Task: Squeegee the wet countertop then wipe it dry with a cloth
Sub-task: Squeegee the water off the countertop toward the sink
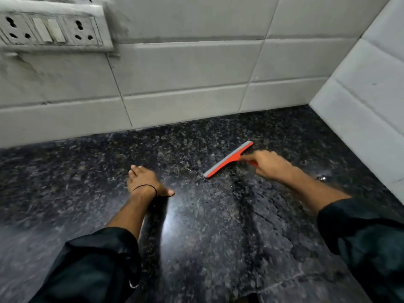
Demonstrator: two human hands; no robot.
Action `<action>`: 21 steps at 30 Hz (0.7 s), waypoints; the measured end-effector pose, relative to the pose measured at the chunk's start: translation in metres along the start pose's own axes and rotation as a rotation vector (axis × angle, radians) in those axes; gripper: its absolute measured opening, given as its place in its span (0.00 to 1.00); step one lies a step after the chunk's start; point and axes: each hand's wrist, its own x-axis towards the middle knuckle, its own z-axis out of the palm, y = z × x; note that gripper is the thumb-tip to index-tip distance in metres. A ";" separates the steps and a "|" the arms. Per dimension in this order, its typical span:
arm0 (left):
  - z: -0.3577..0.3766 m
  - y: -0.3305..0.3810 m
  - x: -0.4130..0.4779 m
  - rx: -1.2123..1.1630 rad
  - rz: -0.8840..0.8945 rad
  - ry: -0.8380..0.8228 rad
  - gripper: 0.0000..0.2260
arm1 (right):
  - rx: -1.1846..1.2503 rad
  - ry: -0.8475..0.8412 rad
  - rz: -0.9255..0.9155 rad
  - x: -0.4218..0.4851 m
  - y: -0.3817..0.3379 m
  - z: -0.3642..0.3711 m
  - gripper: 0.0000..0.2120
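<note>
**In the tiled corner, one squeegee at work on the wet worktop**

Beside the corner where the two tiled walls [196, 68] meet, we hold the squeegee [228, 159] in our right hand [270, 165], its fingers clenched round the red handle, which the hand largely hides. The grey blade rests edge-down on the dark speckled worktop [218, 237], slanting away from the corner toward our left. We judge it is set this way so that one draw will push the water out of the corner and across the open stone.

Our left hand [145, 182] lies farther from the corner than the squeegee, palm down on the worktop, fingers released and grasping nothing. It seems to be there as a brace while we lean in to reach. A thin black band circles its wrist.

Counted: one squeegee, two hands, two dark sleeves, one socket panel [50, 29] high on the back wall, well away from the corner. We see no cloth at all, so the drying step looks not yet begun. Wet sheen and streaks show on the stone nearer us than the blade, and a few drops glint between our right hand and the side wall.
</note>
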 end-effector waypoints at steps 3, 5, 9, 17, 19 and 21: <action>0.001 0.002 -0.002 0.025 0.006 0.010 0.64 | -0.037 -0.017 0.015 -0.042 0.024 0.007 0.21; 0.004 0.001 -0.005 0.027 0.017 0.034 0.63 | -0.076 -0.037 0.020 -0.062 0.032 0.006 0.23; 0.012 -0.003 -0.012 -0.002 0.059 0.081 0.58 | -0.107 -0.055 0.027 -0.064 0.022 -0.018 0.30; 0.024 -0.013 -0.034 -0.065 -0.072 -0.017 0.66 | -0.025 0.083 -0.168 0.031 -0.078 -0.057 0.25; 0.031 -0.016 -0.036 -0.077 -0.065 -0.004 0.65 | -0.006 0.081 -0.212 0.061 -0.114 -0.059 0.25; 0.037 -0.019 -0.035 -0.102 -0.047 0.018 0.64 | 0.009 0.082 -0.239 0.086 -0.146 -0.058 0.25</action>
